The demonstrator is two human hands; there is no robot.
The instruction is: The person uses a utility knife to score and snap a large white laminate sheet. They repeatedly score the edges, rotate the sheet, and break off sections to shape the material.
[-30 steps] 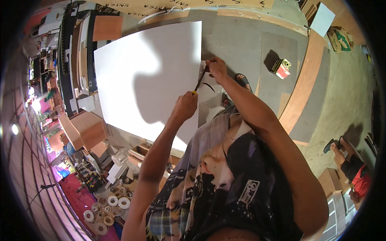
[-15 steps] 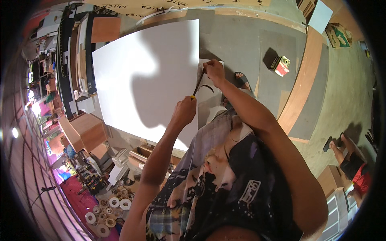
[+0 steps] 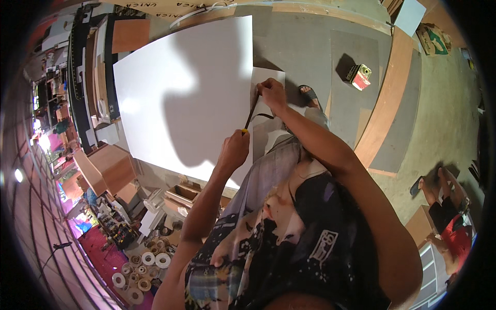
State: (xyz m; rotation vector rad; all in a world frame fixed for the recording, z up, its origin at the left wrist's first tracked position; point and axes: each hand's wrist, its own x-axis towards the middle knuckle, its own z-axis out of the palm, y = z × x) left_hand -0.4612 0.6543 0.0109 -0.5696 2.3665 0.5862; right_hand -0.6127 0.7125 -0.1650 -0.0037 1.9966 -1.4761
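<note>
My left hand (image 3: 233, 150) is closed around the yellow handle end of a long, dark, narrow tool (image 3: 252, 112) that looks like a file. Its far end is pinched by the fingers of my right hand (image 3: 271, 94). The tool lies along the right edge of a big white panel (image 3: 206, 103), which carries my shadow. A thin dark curled strip (image 3: 263, 115) sticks out to the right of the tool; where it is attached I cannot tell. Beneath my right hand shows part of a smaller white sheet (image 3: 274, 76).
A small open box with a can in it (image 3: 360, 77) stands on the grey board (image 3: 310, 51) to the right. Wooden boxes (image 3: 106, 168) and several rolls (image 3: 148, 259) lie at the left. Another person in red (image 3: 454, 235) is at the far right.
My left hand has shifted slightly down and left with the tool, and the right hand slightly left. The curled strip looks flatter. The person at right has moved.
</note>
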